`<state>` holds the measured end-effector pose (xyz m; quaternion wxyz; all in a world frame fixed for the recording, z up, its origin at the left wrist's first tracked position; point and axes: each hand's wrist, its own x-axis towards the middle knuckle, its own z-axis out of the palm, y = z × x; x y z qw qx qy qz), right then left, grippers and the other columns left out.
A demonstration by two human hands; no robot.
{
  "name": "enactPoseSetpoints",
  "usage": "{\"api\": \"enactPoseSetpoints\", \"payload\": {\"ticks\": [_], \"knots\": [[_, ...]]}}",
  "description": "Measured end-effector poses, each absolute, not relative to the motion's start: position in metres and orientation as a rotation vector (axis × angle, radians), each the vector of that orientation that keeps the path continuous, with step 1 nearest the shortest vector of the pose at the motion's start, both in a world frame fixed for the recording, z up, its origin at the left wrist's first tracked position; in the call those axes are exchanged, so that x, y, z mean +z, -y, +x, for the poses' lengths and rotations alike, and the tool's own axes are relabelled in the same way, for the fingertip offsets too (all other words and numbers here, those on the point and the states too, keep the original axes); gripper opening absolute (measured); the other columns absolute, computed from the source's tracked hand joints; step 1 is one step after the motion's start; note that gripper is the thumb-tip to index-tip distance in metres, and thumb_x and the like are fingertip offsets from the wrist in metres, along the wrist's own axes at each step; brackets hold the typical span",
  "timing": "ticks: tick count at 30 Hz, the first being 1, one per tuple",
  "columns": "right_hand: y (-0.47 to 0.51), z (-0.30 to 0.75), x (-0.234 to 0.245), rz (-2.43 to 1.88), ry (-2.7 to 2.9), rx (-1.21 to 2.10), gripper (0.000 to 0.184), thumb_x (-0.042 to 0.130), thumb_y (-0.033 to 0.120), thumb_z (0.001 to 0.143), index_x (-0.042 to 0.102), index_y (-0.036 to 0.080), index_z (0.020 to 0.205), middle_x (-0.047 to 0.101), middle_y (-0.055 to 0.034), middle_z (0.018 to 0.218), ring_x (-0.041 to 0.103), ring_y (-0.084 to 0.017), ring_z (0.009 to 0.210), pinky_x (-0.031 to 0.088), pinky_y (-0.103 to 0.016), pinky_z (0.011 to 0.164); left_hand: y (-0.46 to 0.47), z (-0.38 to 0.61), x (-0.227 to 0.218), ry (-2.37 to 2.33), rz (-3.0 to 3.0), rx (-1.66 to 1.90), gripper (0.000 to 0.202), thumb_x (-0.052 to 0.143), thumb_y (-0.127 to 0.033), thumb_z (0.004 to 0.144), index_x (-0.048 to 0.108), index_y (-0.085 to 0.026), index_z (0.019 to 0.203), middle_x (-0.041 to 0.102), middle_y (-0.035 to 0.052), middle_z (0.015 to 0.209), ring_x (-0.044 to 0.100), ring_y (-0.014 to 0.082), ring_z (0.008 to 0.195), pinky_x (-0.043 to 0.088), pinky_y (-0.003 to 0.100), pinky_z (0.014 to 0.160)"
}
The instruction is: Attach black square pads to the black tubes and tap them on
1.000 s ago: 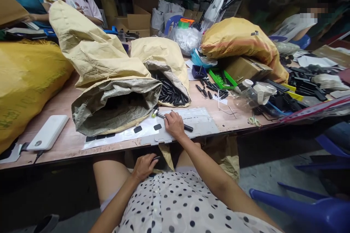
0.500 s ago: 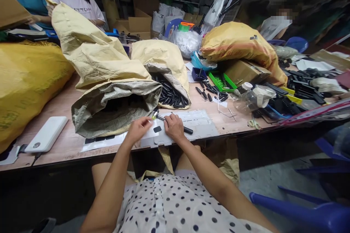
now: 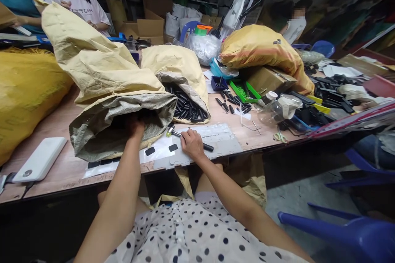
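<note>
My right hand point(image 3: 191, 144) rests on the table, wrapped round the black handle of a small hammer point(image 3: 171, 132) that lies on a grey plastic sheet point(image 3: 216, 141). My left hand point(image 3: 135, 125) reaches into the open mouth of the nearer woven sack point(image 3: 101, 131); its fingers are hidden inside. A second open sack point(image 3: 182, 70) just behind holds several black plastic handles point(image 3: 188, 107). Small black pads point(image 3: 149, 151) lie on a white sheet beside my right hand.
A white power bank point(image 3: 40, 159) lies at the left table edge. Yellow sacks point(image 3: 27, 90), a green tray point(image 3: 245, 90), cardboard boxes, black parts and scissors point(image 3: 279, 136) crowd the table. Other people sit at the far side. A blue chair point(image 3: 354, 238) stands at my right.
My left hand rose from my lap to the table beside the hammer, then went on into the mouth of the nearer sack. My right hand stayed on the hammer.
</note>
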<state>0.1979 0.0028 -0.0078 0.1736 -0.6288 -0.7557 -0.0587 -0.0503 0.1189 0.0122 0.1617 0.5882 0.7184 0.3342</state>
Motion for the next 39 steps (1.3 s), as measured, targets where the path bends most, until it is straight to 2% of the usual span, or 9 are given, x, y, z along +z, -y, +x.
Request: {"api": "enactPoseSetpoints", "payload": {"ticks": [4,7,9,14,17,23,29,35,39], "knots": [[-0.003,0.197,-0.007,-1.794,2.149,-0.15,0.019,0.053,0.027,0.098,0.07,0.022,0.105,0.06,-0.0089,0.097,0.048,-0.025,0.093,0.036,-0.033,0.079,-0.077,-0.053,0.017,-2.156,1.576,0.976,0.022,0.064,-0.026,0.082,0.075,-0.014,0.097,0.075,0.0115,0.088,0.071,0.0298,0.085,0.057,0.04,0.079],[-0.002,0.197,-0.005,-1.801,2.152,-0.147,0.019,0.053,0.027,0.098,0.07,0.022,0.105,0.06,-0.009,0.097,0.048,-0.025,0.093,0.036,-0.033,0.079,-0.032,-0.047,0.017,-1.943,1.764,1.103,0.026,0.066,-0.037,0.082,0.077,-0.021,0.1,0.073,0.0029,0.083,0.066,0.0203,0.072,0.055,0.031,0.072],[-0.002,0.197,-0.004,-1.804,2.148,-0.14,0.019,0.052,0.027,0.098,0.07,0.022,0.104,0.06,-0.009,0.098,0.048,-0.024,0.093,0.037,-0.033,0.079,-0.008,-0.039,0.013,-1.725,1.924,1.095,0.024,0.066,-0.037,0.082,0.078,-0.023,0.098,0.072,0.001,0.081,0.064,0.0177,0.069,0.054,0.029,0.07],[-0.001,0.196,-0.003,-1.817,2.135,-0.113,0.02,0.052,0.029,0.099,0.07,0.023,0.106,0.06,-0.0091,0.099,0.049,-0.025,0.094,0.038,-0.033,0.079,0.008,-0.017,-0.004,-1.603,2.1,0.998,0.014,0.068,-0.026,0.08,0.077,-0.024,0.091,0.072,0.0036,0.084,0.066,0.0218,0.08,0.055,0.033,0.077],[-0.002,0.196,-0.002,-1.829,2.144,-0.096,0.021,0.052,0.029,0.1,0.07,0.024,0.109,0.061,-0.0091,0.1,0.05,-0.024,0.094,0.039,-0.033,0.079,0.004,-0.01,-0.013,-1.665,2.157,1.007,0.012,0.07,-0.027,0.081,0.076,-0.024,0.091,0.072,0.005,0.086,0.067,0.0243,0.085,0.054,0.035,0.081],[-0.001,0.199,0.004,-1.822,2.164,-0.042,0.021,0.051,0.028,0.101,0.071,0.023,0.108,0.065,-0.0093,0.1,0.054,-0.023,0.094,0.041,-0.031,0.076,0.002,-0.01,-0.017,-1.649,2.125,1.021,0.013,0.07,-0.028,0.083,0.075,-0.025,0.094,0.071,0.0037,0.086,0.067,0.0235,0.086,0.053,0.034,0.08],[0.026,0.201,0.004,-1.722,2.021,0.087,0.029,0.043,0.028,0.104,0.069,0.025,0.115,0.065,-0.0057,0.099,0.061,-0.019,0.088,0.046,-0.026,0.075,0.002,-0.009,-0.013,-1.628,2.067,0.997,0.011,0.072,-0.028,0.082,0.075,-0.024,0.092,0.072,0.0041,0.088,0.066,0.0231,0.087,0.053,0.034,0.083],[0.046,0.198,0.001,-1.623,1.977,0.173,0.031,0.043,0.025,0.103,0.07,0.025,0.118,0.067,-0.0051,0.098,0.065,-0.018,0.093,0.051,-0.026,0.083,0.001,-0.009,-0.014,-1.608,2.059,0.984,0.01,0.071,-0.029,0.083,0.077,-0.026,0.09,0.071,0.0037,0.084,0.066,0.0231,0.087,0.053,0.034,0.083],[0.047,0.196,0.002,-1.618,2.012,0.205,0.031,0.042,0.025,0.103,0.07,0.025,0.118,0.067,-0.0049,0.098,0.065,-0.018,0.091,0.052,-0.026,0.081,0.0,-0.009,-0.017,-1.604,2.052,0.991,0.011,0.071,-0.027,0.083,0.077,-0.025,0.091,0.07,0.0033,0.084,0.066,0.022,0.086,0.052,0.033,0.082]]}}
